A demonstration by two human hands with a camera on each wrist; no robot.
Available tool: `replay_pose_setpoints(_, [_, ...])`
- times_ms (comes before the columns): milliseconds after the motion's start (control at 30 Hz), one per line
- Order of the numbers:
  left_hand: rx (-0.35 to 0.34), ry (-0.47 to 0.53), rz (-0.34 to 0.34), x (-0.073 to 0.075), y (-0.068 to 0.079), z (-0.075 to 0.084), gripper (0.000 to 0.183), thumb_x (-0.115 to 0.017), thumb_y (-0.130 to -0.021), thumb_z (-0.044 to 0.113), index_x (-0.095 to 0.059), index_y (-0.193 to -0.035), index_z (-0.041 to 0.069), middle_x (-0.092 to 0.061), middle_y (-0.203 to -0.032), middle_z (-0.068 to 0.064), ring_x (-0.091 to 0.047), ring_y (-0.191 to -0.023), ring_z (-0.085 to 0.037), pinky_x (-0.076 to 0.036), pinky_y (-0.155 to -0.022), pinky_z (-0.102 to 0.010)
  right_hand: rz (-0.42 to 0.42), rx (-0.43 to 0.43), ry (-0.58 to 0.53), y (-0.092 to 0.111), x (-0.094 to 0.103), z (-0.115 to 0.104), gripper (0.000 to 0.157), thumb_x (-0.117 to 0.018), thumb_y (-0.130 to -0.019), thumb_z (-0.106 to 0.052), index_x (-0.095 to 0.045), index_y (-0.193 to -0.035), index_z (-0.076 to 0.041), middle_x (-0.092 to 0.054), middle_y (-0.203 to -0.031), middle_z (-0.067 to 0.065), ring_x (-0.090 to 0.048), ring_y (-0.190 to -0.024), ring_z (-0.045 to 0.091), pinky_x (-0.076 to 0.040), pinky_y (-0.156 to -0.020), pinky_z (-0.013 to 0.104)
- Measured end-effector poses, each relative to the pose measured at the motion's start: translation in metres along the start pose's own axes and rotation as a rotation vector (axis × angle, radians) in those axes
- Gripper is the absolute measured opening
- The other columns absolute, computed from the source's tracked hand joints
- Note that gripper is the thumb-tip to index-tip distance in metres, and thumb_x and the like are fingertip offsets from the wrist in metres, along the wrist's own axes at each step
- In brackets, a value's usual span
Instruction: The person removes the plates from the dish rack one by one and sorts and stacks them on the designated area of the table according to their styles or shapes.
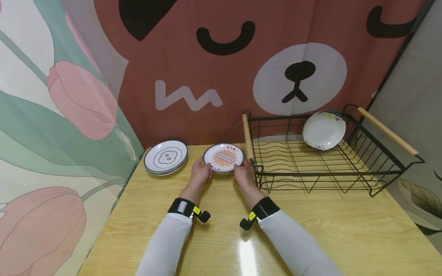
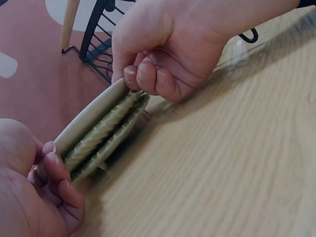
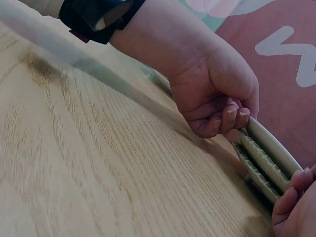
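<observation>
A white plate (image 1: pixel 223 158) with a dark rim, an orange sunburst and red lettering is held level by both hands. My left hand (image 1: pixel 201 171) grips its left edge, thumb on the rim and fingers curled beneath. On the opposite edge my right hand (image 1: pixel 243 174) pinches the rim the same way. Directly under the plate, the left wrist view shows greenish dishes with ridged edges (image 2: pixel 106 131), stacked just above the wood. Whether the fingers touch these lower dishes is unclear. The plate's pale underside (image 3: pixel 274 143) shows in the right wrist view.
To the left is a stack of white plates (image 1: pixel 166 156) with dark rims. At the right stands a black wire dish rack (image 1: pixel 312 173) with wooden handles, a flowered bowl (image 1: pixel 324 131) leaning inside it. A printed curtain (image 1: pixel 186 69) hangs behind the wooden table (image 1: pixel 221 214).
</observation>
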State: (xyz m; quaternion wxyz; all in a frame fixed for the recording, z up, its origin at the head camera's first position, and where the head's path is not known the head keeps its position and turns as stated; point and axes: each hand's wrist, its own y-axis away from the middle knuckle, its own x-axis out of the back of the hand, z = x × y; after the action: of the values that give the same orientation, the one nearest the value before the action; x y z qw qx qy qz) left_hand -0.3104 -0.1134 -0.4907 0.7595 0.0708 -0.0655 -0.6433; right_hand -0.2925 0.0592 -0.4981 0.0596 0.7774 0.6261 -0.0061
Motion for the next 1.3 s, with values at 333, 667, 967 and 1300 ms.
replay_pose_setpoints(333, [-0.006, -0.049, 0.015, 0.000, -0.001, -0.003, 0.064, -0.055, -0.102, 0.013, -0.033, -0.162, 0.016, -0.055, -0.062, 0.004, -0.045, -0.048, -0.007, -0.038, -0.045, -0.022, 0.028, -0.002, 0.103, 0.000, 0.003, 0.001, 0.062, -0.058, -0.099, -0.011, -0.043, -0.158, -0.022, -0.075, -0.097, 0.015, -0.045, -0.046, 0.010, -0.040, -0.046, 0.025])
replay_pose_setpoints(667, [-0.003, -0.063, 0.004, 0.001, -0.007, -0.010, 0.065, -0.058, -0.102, 0.017, -0.033, -0.162, 0.016, -0.060, -0.077, 0.002, -0.044, -0.050, -0.007, -0.039, -0.048, -0.022, 0.063, 0.042, 0.225, -0.001, 0.005, 0.005, 0.064, -0.061, -0.098, -0.017, -0.042, -0.158, -0.019, -0.073, -0.124, 0.020, -0.063, -0.062, 0.026, -0.053, -0.065, 0.035])
replay_pose_setpoints(967, [-0.036, -0.105, -0.020, 0.001, -0.006, -0.013, 0.065, -0.059, -0.103, 0.024, -0.033, -0.162, 0.014, -0.064, -0.138, -0.015, -0.045, -0.051, -0.006, -0.042, -0.050, -0.021, 0.075, -0.005, 0.251, -0.003, 0.005, 0.009, 0.067, -0.060, -0.101, -0.025, -0.032, -0.162, -0.021, -0.075, -0.106, 0.018, -0.070, -0.080, 0.029, -0.058, -0.077, 0.043])
replay_pose_setpoints(1300, [0.001, -0.058, -0.013, 0.003, -0.006, -0.013, 0.065, -0.057, -0.104, 0.027, -0.030, -0.163, 0.018, -0.056, -0.072, 0.004, -0.044, -0.050, -0.006, -0.038, -0.047, -0.019, 0.003, -0.055, 0.109, 0.001, 0.003, 0.011, 0.079, -0.054, -0.095, -0.020, -0.020, -0.165, -0.033, -0.053, -0.052, 0.000, -0.048, -0.038, 0.014, -0.043, -0.039, 0.029])
